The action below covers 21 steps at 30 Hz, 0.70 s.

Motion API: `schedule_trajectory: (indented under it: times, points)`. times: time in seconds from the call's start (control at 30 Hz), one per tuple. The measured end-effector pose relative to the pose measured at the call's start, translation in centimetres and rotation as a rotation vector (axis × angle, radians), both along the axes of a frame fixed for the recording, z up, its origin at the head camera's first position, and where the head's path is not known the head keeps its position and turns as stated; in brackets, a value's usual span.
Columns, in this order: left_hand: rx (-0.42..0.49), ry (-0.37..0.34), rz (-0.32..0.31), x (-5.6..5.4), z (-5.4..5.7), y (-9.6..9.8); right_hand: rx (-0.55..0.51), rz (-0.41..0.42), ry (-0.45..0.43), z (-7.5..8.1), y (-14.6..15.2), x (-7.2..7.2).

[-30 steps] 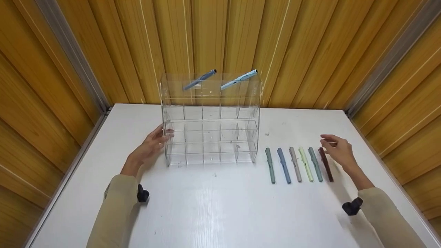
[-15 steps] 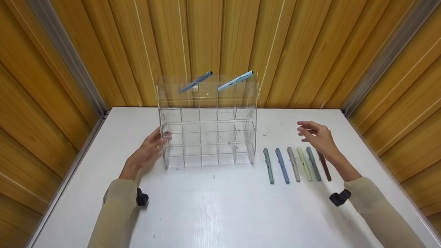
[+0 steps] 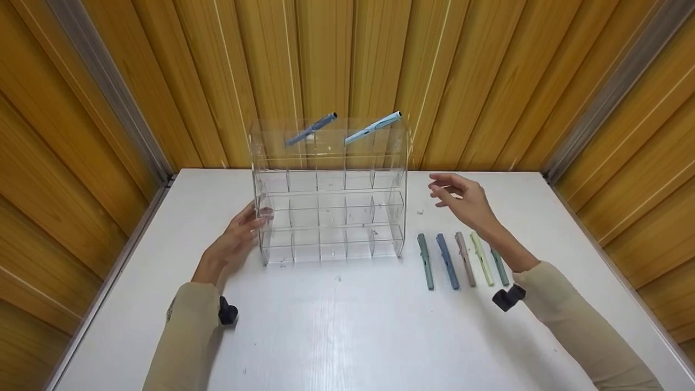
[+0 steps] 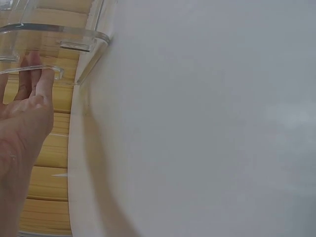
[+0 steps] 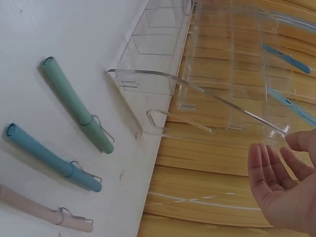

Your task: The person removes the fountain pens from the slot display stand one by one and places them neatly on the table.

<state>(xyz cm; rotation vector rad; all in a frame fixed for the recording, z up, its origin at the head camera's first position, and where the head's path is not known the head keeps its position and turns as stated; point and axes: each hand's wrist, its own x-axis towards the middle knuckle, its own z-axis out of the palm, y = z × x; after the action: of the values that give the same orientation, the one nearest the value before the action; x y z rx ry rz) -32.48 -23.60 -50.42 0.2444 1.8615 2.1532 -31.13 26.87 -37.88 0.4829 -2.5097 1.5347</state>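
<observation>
A clear acrylic display rack [image 3: 332, 237] with tiers of small compartments stands on the white table. My left hand [image 3: 234, 234] is at its left side, with fingertips showing through the clear panel. In the left wrist view its fingers [image 4: 43, 89] extend up along that panel. My right hand [image 3: 465, 202] is raised beyond the row of pens, to the right of the rack, with loosely bent fingers and nothing in them. Across the rack's top tier, a dark blue pen [image 3: 312, 129] and a light blue pen [image 3: 373, 127] lie slanted.
Right of the rack, a row of capped pens lies on the table: green [image 3: 426, 262], blue [image 3: 448, 262], pinkish-grey [image 3: 465, 259], lime [image 3: 482, 259] and teal [image 3: 500, 267]. My right forearm covers the row's right end. Wood-patterned walls [image 3: 374, 70] enclose the back and sides.
My right hand has moved left and farther back, from beside the brown pen toward the rack's right side. My forearm now hides that pen. My left hand stays at the rack.
</observation>
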Motion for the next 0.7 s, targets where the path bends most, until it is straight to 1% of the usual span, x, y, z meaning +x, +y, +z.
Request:
schedule_trajectory:
  times: [0.13,0.27,0.33,0.5,0.6,0.7]
  points:
    - [0.008,-0.009,-0.001,0.0,0.1,0.1,-0.084,0.001,0.004,1.0,-1.6,-0.5]
    - [-0.006,-0.004,0.011,0.1,0.2,0.1,-0.198,-0.013,-0.027,1.7,-3.3,-1.0]
    - [-0.008,0.001,0.006,0.1,0.2,0.0,-0.242,-0.025,-0.038,2.0,-4.3,-1.2]
    - [-0.004,0.004,0.007,0.4,0.1,-0.3,-0.293,-0.020,-0.026,3.1,-6.5,-2.1]
    - [0.008,0.006,0.012,0.5,0.1,-0.5,-0.322,-0.014,-0.010,4.0,-7.6,-3.0]
    - [0.015,0.012,0.015,0.4,0.1,-0.6,-0.357,-0.019,-0.013,4.7,-8.4,-4.0]
